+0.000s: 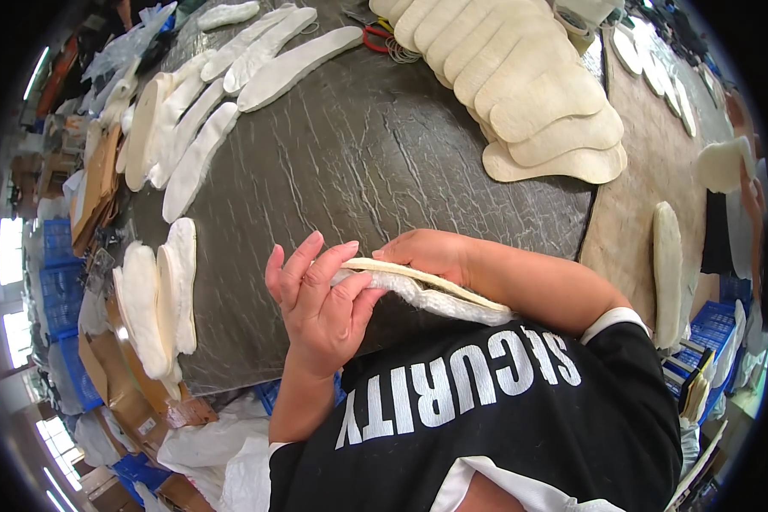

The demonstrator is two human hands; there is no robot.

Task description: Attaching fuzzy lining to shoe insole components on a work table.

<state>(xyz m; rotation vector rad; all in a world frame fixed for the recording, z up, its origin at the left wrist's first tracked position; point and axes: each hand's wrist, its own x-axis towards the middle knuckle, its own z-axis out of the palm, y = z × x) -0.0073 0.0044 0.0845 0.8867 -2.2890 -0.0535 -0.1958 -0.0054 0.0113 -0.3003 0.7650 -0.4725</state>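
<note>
Close to my body I hold a shoe insole (463, 307) edge-on, its thin cream layer on top of a white fluffy layer. My left hand (322, 299) pinches its left end between thumb and fingers, with the outer fingers spread. My right hand (431, 254) grips the far side of the insole near its left half; part of those fingers is hidden behind it. Beyond my hands, a fanned stack of cream insole pieces (542, 102) lies on the dark table (333, 162).
White fluffy insoles (200, 162) lie at the far left, with another small pile (155, 299) along the left edge. Red-handled scissors (377, 37) rest near the cream stack. A wooden board (636, 196) adjoins the right side; blue crates (60, 264) stand beyond the left edge.
</note>
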